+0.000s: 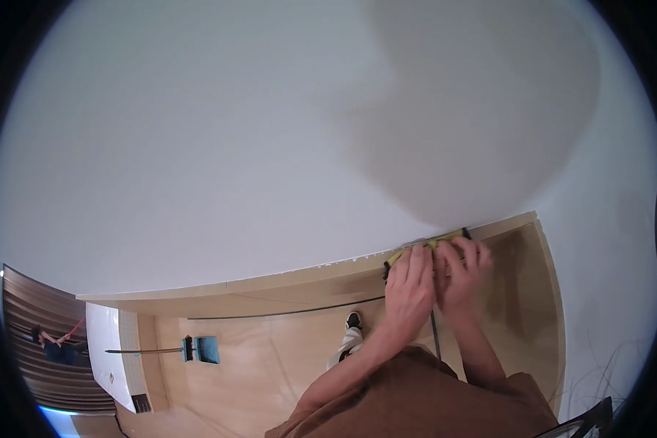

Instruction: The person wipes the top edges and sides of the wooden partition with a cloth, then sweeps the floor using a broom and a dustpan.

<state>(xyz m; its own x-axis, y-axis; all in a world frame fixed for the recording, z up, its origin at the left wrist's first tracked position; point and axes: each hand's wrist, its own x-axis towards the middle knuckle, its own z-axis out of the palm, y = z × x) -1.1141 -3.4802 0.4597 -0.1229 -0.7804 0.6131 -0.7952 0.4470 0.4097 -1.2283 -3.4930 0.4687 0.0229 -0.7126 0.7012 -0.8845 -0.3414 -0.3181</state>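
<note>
Both my hands are together at the top edge of a pale wood skirting board (285, 281), where it meets the white wall. They are pressed on a narrow yellow-green pad with black ends (451, 236), which lies along that edge. My left hand (410, 288) has its fingers bent over the pad's left half. Close beside it, my right hand (461, 274) grips the right half, its outer fingers slightly blurred. Most of the pad is hidden under the hands. A thin dark bar (436, 336) shows below them; whether it joins the pad I cannot tell.
Small white flecks mark the board's top edge to the left of my hands. A broom (187, 349) and a blue dustpan (207, 350) lie farther left on the floor (270, 358). Beyond is a white-topped counter (113, 339), with another person (60, 347) at the far left.
</note>
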